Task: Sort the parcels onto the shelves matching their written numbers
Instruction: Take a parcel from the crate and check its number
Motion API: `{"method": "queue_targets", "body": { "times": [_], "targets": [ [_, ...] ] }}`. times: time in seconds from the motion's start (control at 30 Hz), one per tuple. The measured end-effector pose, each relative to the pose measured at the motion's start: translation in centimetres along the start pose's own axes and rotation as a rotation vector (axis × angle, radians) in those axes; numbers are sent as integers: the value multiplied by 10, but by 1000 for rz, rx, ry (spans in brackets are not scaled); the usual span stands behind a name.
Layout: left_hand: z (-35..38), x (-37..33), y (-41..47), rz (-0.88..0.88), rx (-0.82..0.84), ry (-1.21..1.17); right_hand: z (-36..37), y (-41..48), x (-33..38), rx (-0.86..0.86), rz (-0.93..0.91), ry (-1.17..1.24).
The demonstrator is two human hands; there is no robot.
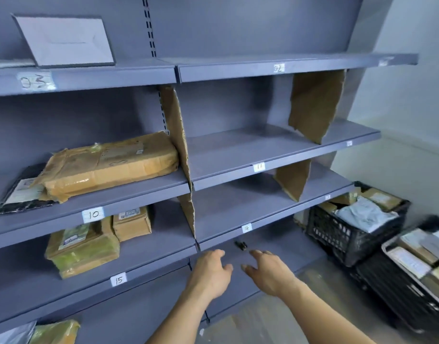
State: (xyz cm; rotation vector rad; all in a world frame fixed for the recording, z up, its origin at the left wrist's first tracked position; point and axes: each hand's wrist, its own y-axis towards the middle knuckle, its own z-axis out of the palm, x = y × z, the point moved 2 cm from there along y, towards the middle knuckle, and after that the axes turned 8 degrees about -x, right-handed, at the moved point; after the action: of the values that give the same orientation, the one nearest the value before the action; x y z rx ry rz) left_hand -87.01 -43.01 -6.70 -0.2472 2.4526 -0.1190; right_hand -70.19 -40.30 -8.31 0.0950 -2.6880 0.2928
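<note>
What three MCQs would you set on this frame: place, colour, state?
1. The large brown parcel lies on the shelf labelled: A) 10 B) 11 C) 32
2. The lattice-walled crate is: A) red B) black C) white
3. The left hand and right hand are: A) gripping a parcel B) resting on the crate C) empty, fingers relaxed

1 A: label 10 sits on that shelf's front edge. 2 B: its lattice wall is black. 3 C: both hold nothing.
</note>
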Motion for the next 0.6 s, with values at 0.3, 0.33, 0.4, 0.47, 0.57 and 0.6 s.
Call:
{"method": "queue_targets", "body": {
  "times": [0.3, 0.33, 0.4, 0.47, 0.57, 0.6],
  "targets": [
    [97, -140, 13, 141, 91, 13, -79, -13, -149, -79, 184, 45],
    [109, -156, 13, 156, 99, 11, -87, -14, -166, -89, 203, 54],
    [130, -186, 12, 184, 121, 21, -104, -19, -199, -109, 232, 71],
    [150, -212, 11, 209, 150, 41, -118, -26, -229, -122, 256, 81],
    [178, -247, 11, 240, 207, 57, -137, -37, -270, -154, 308, 103],
    [186, -258, 11, 254, 218, 63, -142, -39, -282, -166, 329, 110]
  ]
}}
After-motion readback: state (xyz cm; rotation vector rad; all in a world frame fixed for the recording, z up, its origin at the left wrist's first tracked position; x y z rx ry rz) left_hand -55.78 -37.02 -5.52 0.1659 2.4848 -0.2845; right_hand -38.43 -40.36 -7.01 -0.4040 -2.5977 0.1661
